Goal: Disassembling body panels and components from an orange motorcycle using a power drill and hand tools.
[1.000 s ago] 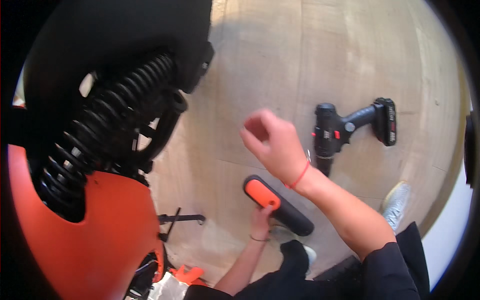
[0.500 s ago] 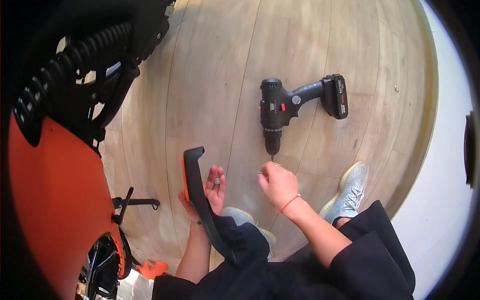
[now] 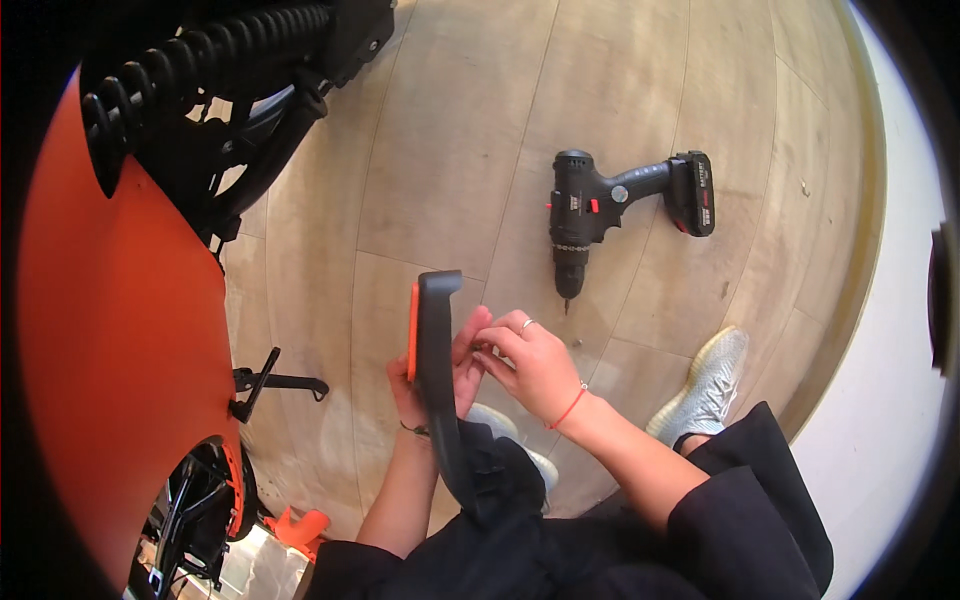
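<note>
- Black curved plastic trim piece with orange edge (image 3: 432,370): looks light, rigid, smooth; best held mid-length.
- Left hand (image 3: 440,372) sits behind it, fingers curled around the middle, part upright over the knee.
- Right hand (image 3: 535,365) just beside it, fingertips pinched together on something too small to tell.
- Cordless drill (image 3: 600,215) lies on wooden floor (image 3: 450,150), apart from both hands.

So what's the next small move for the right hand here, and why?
Probably a pinch and lift out of the left palm. The right hand has its fingertips in the cupped left hand, which also steadies the black trim piece. What lies in the palm is too small to tell. The drill lies untouched on the floor.
</note>
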{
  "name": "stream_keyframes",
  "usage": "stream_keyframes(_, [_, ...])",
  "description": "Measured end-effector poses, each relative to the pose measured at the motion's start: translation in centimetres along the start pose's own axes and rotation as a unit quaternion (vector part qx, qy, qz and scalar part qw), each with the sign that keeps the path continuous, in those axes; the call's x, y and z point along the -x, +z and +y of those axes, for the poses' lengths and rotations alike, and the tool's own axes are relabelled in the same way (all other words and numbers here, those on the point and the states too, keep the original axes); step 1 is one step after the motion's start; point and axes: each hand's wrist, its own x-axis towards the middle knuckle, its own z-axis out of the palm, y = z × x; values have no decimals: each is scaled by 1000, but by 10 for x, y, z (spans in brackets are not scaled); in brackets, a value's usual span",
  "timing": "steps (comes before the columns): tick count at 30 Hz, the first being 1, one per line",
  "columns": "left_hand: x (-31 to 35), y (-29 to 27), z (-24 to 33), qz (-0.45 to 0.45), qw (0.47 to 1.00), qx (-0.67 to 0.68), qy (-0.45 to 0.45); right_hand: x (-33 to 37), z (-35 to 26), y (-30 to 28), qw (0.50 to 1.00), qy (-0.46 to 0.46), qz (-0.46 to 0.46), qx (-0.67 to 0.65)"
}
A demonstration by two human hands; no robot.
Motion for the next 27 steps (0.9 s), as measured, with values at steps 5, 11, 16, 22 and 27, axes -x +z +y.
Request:
stream_keyframes(5, [2, 10, 7, 11, 999, 39, 4, -6, -2, 0, 990, 36, 7, -136])
stream_keyframes(11, [5, -40, 27, 181, 983, 17, -1, -41, -15, -1, 934, 156, 66, -314])
stream_keyframes(16, [12, -38, 15, 359, 928, -100, 28, -141, -46, -7, 944, 91, 189, -255])
stream_keyframes(22, [22, -32, 1, 355, 932, -78, 19, -228, -67, 10, 900, 34, 283, -330])
stream_keyframes(27, [24, -28, -3, 346, 937, -55, 10, -234, -71, 25, 875, 52, 296, -380])
